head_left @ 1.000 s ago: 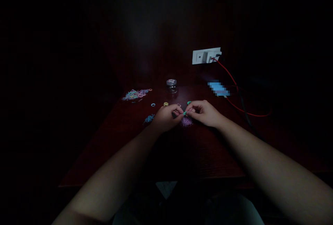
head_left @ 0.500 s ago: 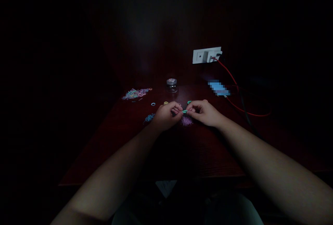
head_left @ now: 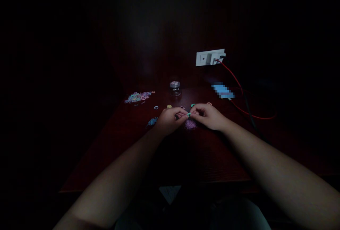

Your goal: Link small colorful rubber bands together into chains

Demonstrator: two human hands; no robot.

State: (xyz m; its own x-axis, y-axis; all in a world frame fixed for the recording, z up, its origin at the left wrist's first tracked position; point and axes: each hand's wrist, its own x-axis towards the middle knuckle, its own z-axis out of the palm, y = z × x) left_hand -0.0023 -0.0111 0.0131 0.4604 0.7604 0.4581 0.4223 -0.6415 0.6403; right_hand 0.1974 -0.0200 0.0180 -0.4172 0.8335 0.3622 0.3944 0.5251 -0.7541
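Over the middle of a dark red wooden table (head_left: 132, 159), my left hand (head_left: 170, 120) and my right hand (head_left: 208, 116) meet fingertip to fingertip. Both pinch a small green rubber band (head_left: 188, 114) held between them. A little heap of purple bands (head_left: 190, 125) lies right under the hands. A small bunch of blue bands (head_left: 152, 121) rests beside my left hand. The room is very dark.
A pile of mixed pastel bands (head_left: 138, 96) lies at the far left, with several single rings (head_left: 156, 107) before it. A small glass jar (head_left: 175, 88) stands at the back. A blurred blue item (head_left: 222, 90), a red cable (head_left: 239, 84) and a white wall socket (head_left: 209, 57) sit at right.
The hands have stayed together at the same spot; the fingers shifted slightly on the green band, which rose a little and came back.
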